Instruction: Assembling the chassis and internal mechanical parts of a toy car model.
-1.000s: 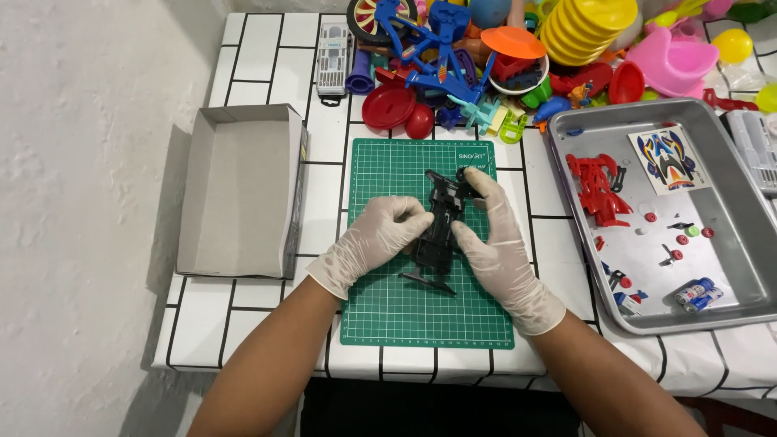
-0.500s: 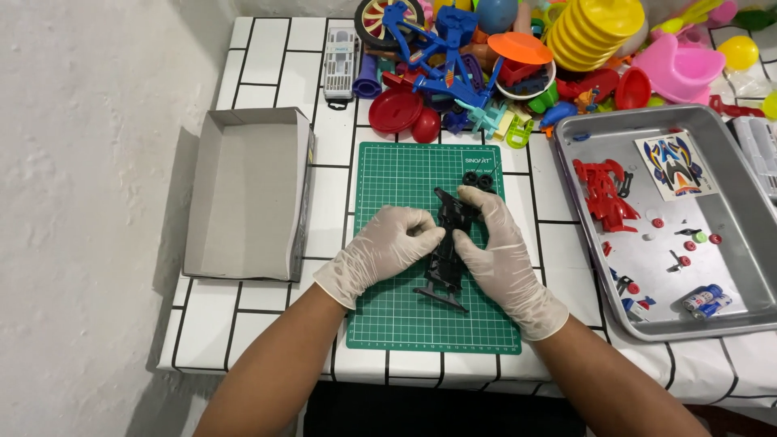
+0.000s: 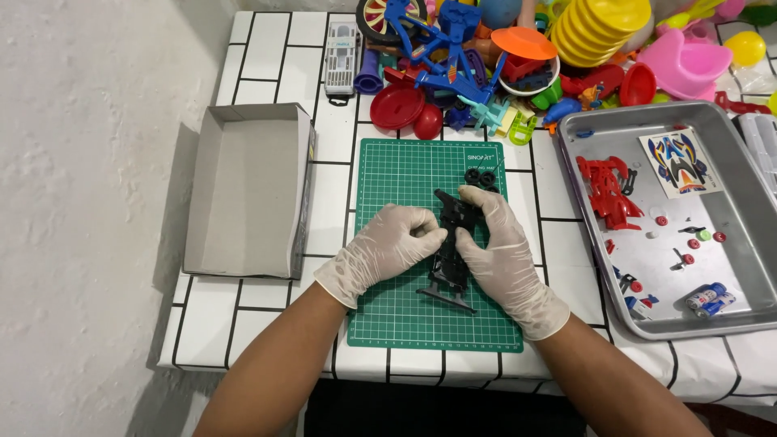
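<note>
Item: black toy car frame (image 3: 450, 251), hard moulded plastic, long and narrow with a flat bar across its near end. It lies lengthwise on the green cutting mat (image 3: 405, 178), at the mat's middle, between both hands.

Left hand (image 3: 388, 247): in a thin pale glove, curled into a loose fist, fingertips pressed against the frame's left edge. Whether anything small is pinched inside the fist cannot be told.

Right hand (image 3: 498, 247): gloved alike, fingers closed over the frame's upper right side, holding it steady on the mat.

Progress, as judged: the frame looks bare, with no wheels and no body shell on it. Small black tyres (image 3: 481, 176) lie loose at the mat's far edge, just beyond the right fingertips. The red body shell (image 3: 607, 193), a sheet of coloured stickers (image 3: 678, 162), small red round parts (image 3: 688, 243) and two small batteries (image 3: 706, 298) all sit unused in the metal tray (image 3: 583, 129) on the right. Most of the assembly appears still to be done.

Surroundings:
- Mat: matt rubbery sheet, printed with a fine pale grid.
- Tray: dull grey metal, shallow, rounded corners.
- Cardboard box (image 3: 243, 194): open and grey-brown, left of the mat.
- Table (image 3: 267, 48): glossy white tiles with dark joints.
- Heap of bright plastic toys (image 3: 518, 57): along the far edge, including a blue bicycle, red dishes, stacked yellow bowls and a pink pot.
</note>
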